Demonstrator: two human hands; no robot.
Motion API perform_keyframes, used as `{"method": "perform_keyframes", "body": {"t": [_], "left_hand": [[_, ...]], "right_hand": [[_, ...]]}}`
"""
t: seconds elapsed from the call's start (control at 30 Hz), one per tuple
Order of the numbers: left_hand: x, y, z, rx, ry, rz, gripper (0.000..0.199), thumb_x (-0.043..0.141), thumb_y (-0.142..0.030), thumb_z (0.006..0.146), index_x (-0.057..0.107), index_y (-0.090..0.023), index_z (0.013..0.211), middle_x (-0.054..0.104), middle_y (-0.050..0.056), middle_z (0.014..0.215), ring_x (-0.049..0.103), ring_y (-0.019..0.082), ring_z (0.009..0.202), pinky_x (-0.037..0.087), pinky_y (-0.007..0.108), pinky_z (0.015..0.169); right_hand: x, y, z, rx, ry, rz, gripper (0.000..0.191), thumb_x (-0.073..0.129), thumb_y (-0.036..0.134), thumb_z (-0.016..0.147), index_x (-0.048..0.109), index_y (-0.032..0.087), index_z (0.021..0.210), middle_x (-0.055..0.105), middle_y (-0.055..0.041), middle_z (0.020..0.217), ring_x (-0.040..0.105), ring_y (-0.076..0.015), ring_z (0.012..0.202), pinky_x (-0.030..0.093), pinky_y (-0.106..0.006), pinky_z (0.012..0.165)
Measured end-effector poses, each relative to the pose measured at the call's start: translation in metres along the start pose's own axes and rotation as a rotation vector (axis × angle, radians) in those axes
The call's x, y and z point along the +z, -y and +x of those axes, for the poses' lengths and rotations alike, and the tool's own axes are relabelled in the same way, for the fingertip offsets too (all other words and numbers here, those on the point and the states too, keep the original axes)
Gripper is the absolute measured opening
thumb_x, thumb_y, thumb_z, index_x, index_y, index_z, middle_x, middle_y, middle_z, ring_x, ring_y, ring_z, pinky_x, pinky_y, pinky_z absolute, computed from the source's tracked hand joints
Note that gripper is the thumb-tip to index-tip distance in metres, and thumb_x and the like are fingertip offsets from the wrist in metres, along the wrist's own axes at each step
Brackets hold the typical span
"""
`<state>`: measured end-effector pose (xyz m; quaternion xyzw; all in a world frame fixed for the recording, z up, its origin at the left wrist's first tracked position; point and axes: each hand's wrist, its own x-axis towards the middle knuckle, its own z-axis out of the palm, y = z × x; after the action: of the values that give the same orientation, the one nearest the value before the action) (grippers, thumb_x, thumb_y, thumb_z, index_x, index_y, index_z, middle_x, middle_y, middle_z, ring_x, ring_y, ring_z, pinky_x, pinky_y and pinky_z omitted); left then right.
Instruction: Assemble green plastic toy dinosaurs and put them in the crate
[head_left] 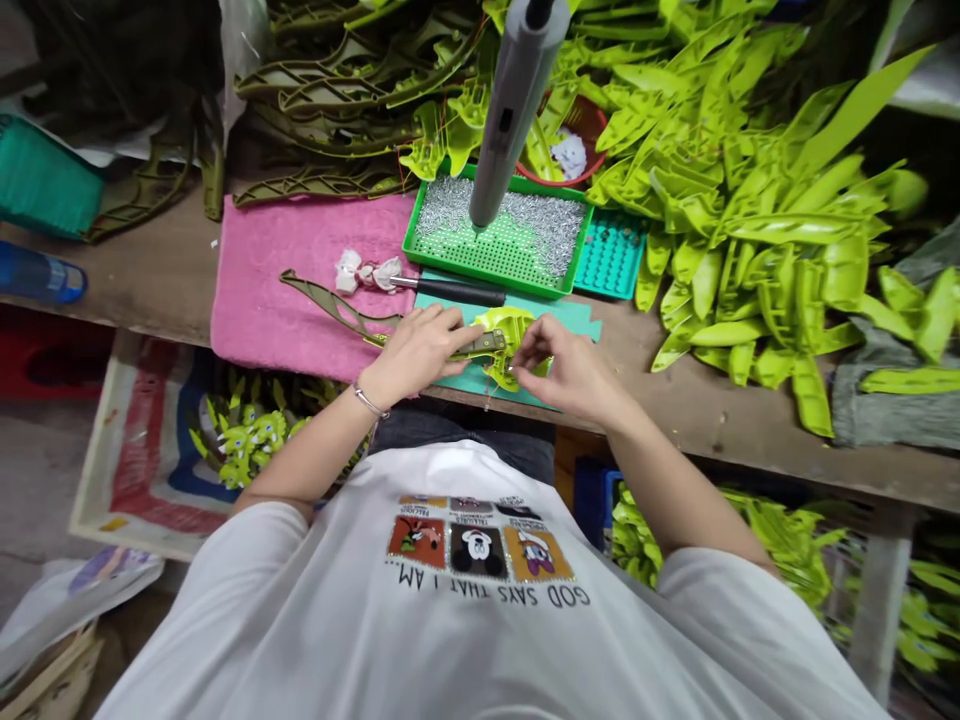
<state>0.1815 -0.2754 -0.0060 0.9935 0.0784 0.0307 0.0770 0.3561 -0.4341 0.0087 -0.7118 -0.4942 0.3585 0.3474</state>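
Observation:
My left hand (424,345) is closed over a long, curved olive-green plastic piece (337,310), pressing its wide end onto a bright yellow-green plastic part (506,322). At the right side of that part, the fingers of my right hand (566,365) are pinched together. Something tiny and shiny shows at the fingertips, too small to name. Both plastic parts rest on a teal mat (457,380). Just beyond my left hand lies a tool with a black handle (461,292) and a metal shaft.
A grey electric screwdriver (517,110) hangs over a green tray (499,285) of small screws. Beside it is a teal tray (611,255). A pink cloth (262,270) covers the table's left part. Yellow-green parts (780,220) are heaped at right, olive pieces (337,90) at the back.

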Motion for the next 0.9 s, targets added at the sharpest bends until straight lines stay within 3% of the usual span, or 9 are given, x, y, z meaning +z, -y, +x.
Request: {"method": "perform_keyframes", "body": {"t": [0.27, 0.5, 0.63, 0.77, 0.9], "left_hand": [[0.009, 0.000, -0.007, -0.015, -0.012, -0.028, 0.037, 0.069, -0.032, 0.091, 0.064, -0.025, 0.127, 0.063, 0.006, 0.099, 0.054, 0.022, 0.089, 0.041, 0.031, 0.076], [0.031, 0.005, -0.017, 0.003, -0.106, -0.105, 0.040, 0.066, -0.033, 0.093, 0.061, -0.023, 0.131, 0.064, 0.007, 0.102, 0.056, 0.022, 0.091, 0.045, 0.034, 0.079], [0.034, 0.001, -0.025, 0.022, -0.241, -0.178, 0.043, 0.063, -0.033, 0.095, 0.057, -0.021, 0.135, 0.063, 0.012, 0.120, 0.055, 0.026, 0.108, 0.044, 0.040, 0.090], [0.036, -0.019, -0.029, -0.041, -0.372, -0.224, 0.031, 0.056, -0.034, 0.098, 0.061, -0.016, 0.123, 0.068, 0.012, 0.108, 0.057, 0.025, 0.100, 0.041, 0.041, 0.087], [0.040, -0.037, -0.027, -0.088, -0.270, -0.249, 0.024, 0.051, -0.032, 0.100, 0.064, -0.017, 0.114, 0.073, 0.009, 0.099, 0.059, 0.025, 0.099, 0.036, 0.042, 0.087]], "right_hand": [[0.009, 0.004, 0.007, 0.104, 0.011, -0.218, 0.025, 0.060, 0.014, 0.068, 0.041, 0.024, 0.082, 0.066, 0.0015, 0.069, 0.062, -0.0174, 0.062, 0.044, -0.030, 0.063], [0.013, -0.006, 0.015, 0.205, 0.001, -0.117, 0.026, 0.068, 0.015, 0.064, 0.045, 0.023, 0.075, 0.061, 0.0041, 0.062, 0.057, -0.0146, 0.058, 0.041, -0.029, 0.060], [0.013, -0.013, 0.011, 0.172, -0.014, -0.020, 0.023, 0.072, 0.022, 0.065, 0.052, 0.022, 0.076, 0.059, 0.0042, 0.061, 0.054, -0.0130, 0.056, 0.043, -0.028, 0.059], [0.016, -0.018, 0.000, 0.103, -0.177, 0.126, 0.019, 0.070, 0.034, 0.072, 0.056, 0.022, 0.078, 0.065, 0.0006, 0.070, 0.058, -0.0138, 0.061, 0.048, -0.029, 0.061], [0.021, -0.021, -0.005, 0.083, -0.337, 0.213, 0.018, 0.068, 0.036, 0.074, 0.056, 0.023, 0.078, 0.066, -0.0001, 0.073, 0.061, -0.0152, 0.065, 0.052, -0.032, 0.065]]}}
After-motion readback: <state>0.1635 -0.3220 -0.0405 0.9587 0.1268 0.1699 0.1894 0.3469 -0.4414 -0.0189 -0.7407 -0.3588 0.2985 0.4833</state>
